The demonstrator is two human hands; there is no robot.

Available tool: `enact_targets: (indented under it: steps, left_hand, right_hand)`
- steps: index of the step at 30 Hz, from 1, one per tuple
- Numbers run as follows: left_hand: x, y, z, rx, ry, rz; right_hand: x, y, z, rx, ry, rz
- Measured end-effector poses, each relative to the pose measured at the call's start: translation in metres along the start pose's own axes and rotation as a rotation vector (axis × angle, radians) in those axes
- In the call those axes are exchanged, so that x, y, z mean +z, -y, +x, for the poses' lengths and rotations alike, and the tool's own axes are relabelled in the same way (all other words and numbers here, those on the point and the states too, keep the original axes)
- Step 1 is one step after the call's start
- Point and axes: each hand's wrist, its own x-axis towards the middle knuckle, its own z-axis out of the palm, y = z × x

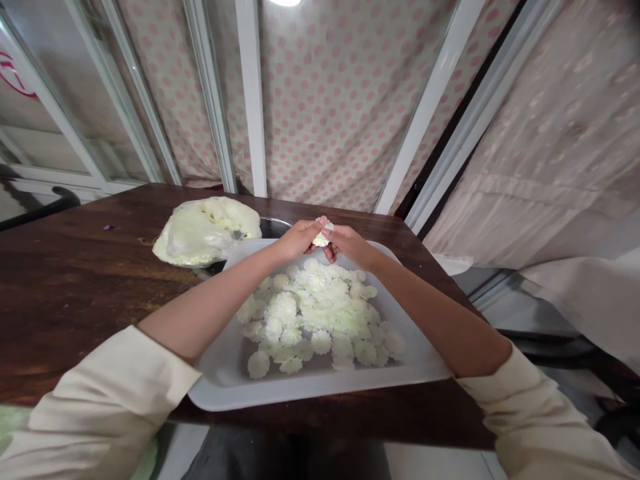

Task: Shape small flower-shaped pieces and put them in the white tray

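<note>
The forearms are being angled inward, with the left hand (296,241) and right hand (351,245) being held together above the tray (320,393). A white flower (321,238) is being pinched between them, over the heaped flowers (315,313) on the bench (75,293).

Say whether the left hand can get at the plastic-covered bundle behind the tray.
Probably yes: the left hand is close to the plastic-covered bundle, with only the tray's low rim between them. It would first have to release the flower head.
</note>
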Motion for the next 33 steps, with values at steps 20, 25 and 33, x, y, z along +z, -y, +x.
enact_targets:
  steps: [20, 25, 33]
  left_hand:
    - [0.000, 0.008, 0.003, -0.162, 0.034, -0.049]
    - [0.001, 0.005, 0.000, -0.136, 0.080, 0.017]
    - [0.000, 0.007, 0.000, -0.174, 0.051, 0.010]
  right_hand:
    - [-0.007, 0.001, 0.006, 0.065, -0.289, -0.138]
    - [-0.011, -0.003, 0.007, -0.005, -0.311, -0.061]
    - [-0.012, 0.001, 0.007, -0.026, -0.458, 0.113]
